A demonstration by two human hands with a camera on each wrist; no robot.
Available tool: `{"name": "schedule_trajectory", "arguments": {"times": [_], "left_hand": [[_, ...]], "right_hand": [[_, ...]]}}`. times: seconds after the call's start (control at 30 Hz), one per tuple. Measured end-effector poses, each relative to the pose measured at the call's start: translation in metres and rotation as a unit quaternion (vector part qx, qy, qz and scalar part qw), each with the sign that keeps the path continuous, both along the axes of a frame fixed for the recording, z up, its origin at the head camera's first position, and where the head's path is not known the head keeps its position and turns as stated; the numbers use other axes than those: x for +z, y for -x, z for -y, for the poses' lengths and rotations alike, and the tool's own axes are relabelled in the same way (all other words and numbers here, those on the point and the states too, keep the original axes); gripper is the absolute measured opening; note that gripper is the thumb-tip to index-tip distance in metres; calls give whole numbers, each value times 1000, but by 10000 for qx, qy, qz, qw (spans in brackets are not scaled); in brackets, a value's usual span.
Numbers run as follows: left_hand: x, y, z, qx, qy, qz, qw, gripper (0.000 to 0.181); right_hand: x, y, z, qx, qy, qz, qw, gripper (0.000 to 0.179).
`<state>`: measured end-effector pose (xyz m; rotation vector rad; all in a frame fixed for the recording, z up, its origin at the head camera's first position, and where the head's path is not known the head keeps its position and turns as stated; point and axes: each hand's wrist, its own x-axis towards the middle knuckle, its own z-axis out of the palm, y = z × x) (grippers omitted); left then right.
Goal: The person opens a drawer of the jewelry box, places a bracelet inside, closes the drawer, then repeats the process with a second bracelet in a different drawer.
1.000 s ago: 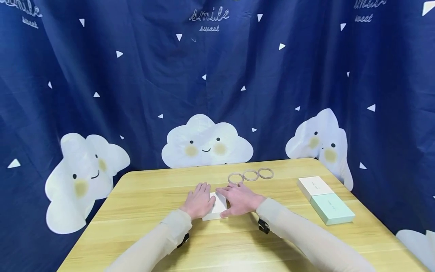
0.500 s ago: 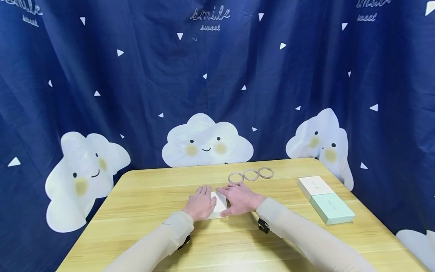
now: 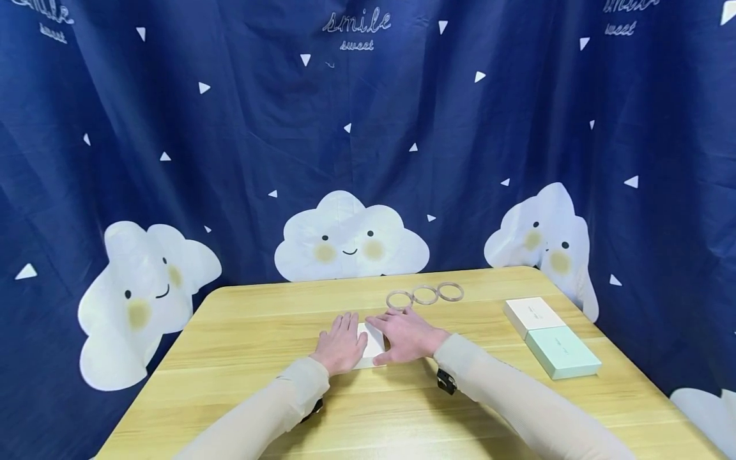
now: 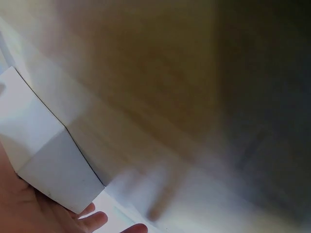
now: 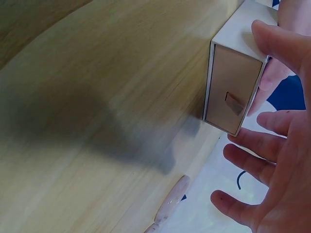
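Observation:
A small white box (image 3: 375, 340) sits on the table between the two hands. In the right wrist view its end shows a tan drawer front (image 5: 231, 80) with a small pull tab (image 5: 235, 104). My left hand (image 3: 339, 345) lies over the box's left part, fingers straight and pointing away; part of the box is hidden beneath it. In the left wrist view, fingertips (image 4: 97, 221) reach past the white box's edge. My right hand (image 3: 405, 335) holds the box at its right end, thumb (image 5: 274, 41) on the near side and index finger at the far corner, the other fingers spread.
Three pale purple rings (image 3: 425, 294) lie in a row beyond my right hand. At the table's right side, a flat white box (image 3: 533, 314) touches a mint-green box (image 3: 563, 352). The wooden table (image 3: 259, 332) ends at a dark blue curtain (image 3: 241, 128) with cloud prints.
My left hand has slid slightly right over the box, covering more of its near left corner. My right hand keeps its place on the box. The head view has tilted a little.

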<state>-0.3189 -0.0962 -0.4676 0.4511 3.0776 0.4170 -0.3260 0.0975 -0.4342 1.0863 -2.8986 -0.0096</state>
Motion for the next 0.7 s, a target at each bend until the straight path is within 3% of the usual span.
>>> {"name": "schedule_trajectory", "arguments": {"times": [0.37, 0.7], "left_hand": [[-4, 3, -1, 81, 116, 164, 9998, 71], [-11, 8, -1, 109, 233, 92, 9996, 73]], "right_hand": [[-1, 1, 0, -1, 10, 51, 10000, 92], [2, 0, -2, 64, 27, 124, 9999, 92]]}}
